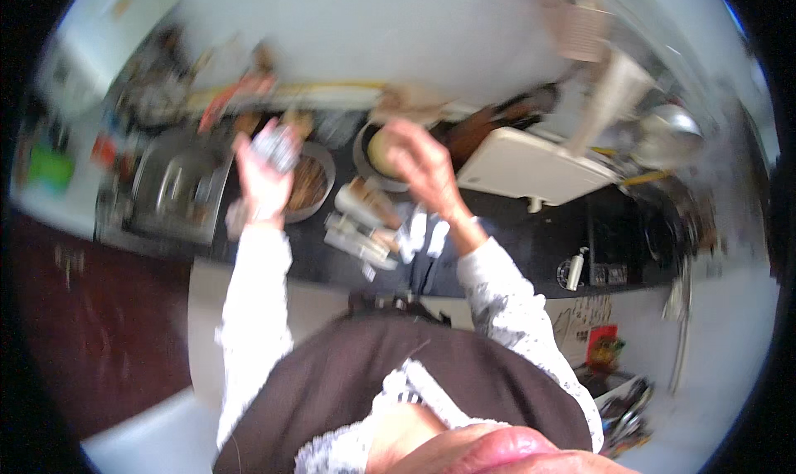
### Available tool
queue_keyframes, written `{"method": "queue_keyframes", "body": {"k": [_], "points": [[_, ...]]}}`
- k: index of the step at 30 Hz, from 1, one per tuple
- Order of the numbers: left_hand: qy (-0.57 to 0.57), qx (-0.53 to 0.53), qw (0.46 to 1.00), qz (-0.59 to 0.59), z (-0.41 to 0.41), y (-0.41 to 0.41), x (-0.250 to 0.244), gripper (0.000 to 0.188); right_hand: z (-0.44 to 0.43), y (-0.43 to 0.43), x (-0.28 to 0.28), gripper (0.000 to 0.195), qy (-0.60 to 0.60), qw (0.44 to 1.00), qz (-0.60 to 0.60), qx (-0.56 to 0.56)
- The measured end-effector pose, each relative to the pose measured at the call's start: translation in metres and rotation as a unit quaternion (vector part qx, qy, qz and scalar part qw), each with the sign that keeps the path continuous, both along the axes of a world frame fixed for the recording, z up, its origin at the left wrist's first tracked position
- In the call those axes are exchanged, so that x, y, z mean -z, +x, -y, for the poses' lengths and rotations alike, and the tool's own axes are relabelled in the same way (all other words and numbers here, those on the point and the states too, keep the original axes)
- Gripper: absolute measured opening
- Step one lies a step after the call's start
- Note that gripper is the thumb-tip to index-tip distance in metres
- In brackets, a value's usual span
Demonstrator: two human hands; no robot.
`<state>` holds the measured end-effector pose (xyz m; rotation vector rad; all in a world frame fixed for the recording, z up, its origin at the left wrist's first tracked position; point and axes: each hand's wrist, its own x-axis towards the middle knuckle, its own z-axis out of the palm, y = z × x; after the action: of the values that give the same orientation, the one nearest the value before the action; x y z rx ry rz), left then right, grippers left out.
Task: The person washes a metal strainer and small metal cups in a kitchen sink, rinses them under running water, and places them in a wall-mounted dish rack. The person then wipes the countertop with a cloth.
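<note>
My left hand (264, 175) is raised, palm up, at the counter's left part and holds a blurred silvery-grey object (277, 148), perhaps a wrapped pack. Just beyond it is a white bowl (331, 169) with brown strips (308, 183) in it. Over the right side of a round pot (362, 153) with something pale yellow inside hovers my right hand (420, 163). Its fingers are blurred, and nothing is visible in them. Between the hands, nearer my body, a pale cup-like container (357, 205) lies beside white packets (354, 241).
At the left is a metal sink (177, 188). A white cutting board (538, 166) leans at the right, with a metal pan (668, 137) beyond it. A small white bottle (576, 270) stands near the front edge of the black countertop (510, 237), beside the stove (628, 225).
</note>
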<state>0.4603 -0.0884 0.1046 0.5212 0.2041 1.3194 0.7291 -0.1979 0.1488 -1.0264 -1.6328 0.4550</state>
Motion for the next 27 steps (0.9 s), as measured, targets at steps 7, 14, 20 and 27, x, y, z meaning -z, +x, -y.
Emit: {"method": "queue_keyframes", "body": {"k": [7, 14, 20, 27], "points": [[-0.1, -0.007, 0.995, -0.027, 0.026, 0.027, -0.026, 0.085, -0.049, -0.101, -0.003, 0.065, 0.079, 0.989, 0.058, -0.107], [-0.098, 0.134, 0.986, 0.033, 0.062, 0.041, -0.039, 0.086, -0.042, -0.098, 0.018, 0.045, 0.114, 0.981, 0.148, -0.058], [0.078, 0.258, 0.959, -0.091, 0.08, 0.077, -0.056, 0.091, -0.016, -0.006, -0.009, 0.044, 0.018, 1.0, 0.017, -0.014], [0.406, -0.362, 0.259, -0.798, 0.045, 0.058, -0.047, 0.079, 0.084, 0.184, -0.051, 0.034, -0.076, 0.992, -0.039, 0.095]]}}
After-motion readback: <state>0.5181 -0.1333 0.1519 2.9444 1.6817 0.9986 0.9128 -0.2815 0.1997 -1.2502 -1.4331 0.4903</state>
